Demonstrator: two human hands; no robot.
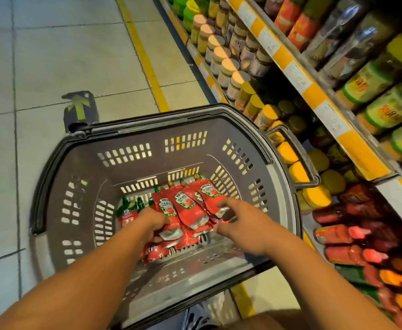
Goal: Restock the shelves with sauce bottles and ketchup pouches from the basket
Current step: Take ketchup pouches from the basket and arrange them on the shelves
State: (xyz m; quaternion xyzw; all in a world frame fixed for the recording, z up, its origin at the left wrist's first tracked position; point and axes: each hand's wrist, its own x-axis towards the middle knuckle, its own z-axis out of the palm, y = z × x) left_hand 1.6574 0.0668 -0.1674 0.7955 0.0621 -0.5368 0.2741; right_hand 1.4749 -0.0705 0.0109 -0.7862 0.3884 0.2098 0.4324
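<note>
Both hands reach into the basket [59, 177] on the floor beside the shelves [323, 101]. Left hand [152, 224] grips a fan of red pouches [183, 208]; right hand [240, 225], fingers loosely spread, touches the rightmost pouch.

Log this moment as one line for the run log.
phase: picking from basket | left hand: grips ketchup pouches | right hand: fingers on pouches, grip unclear | shelves: to the right
</note>
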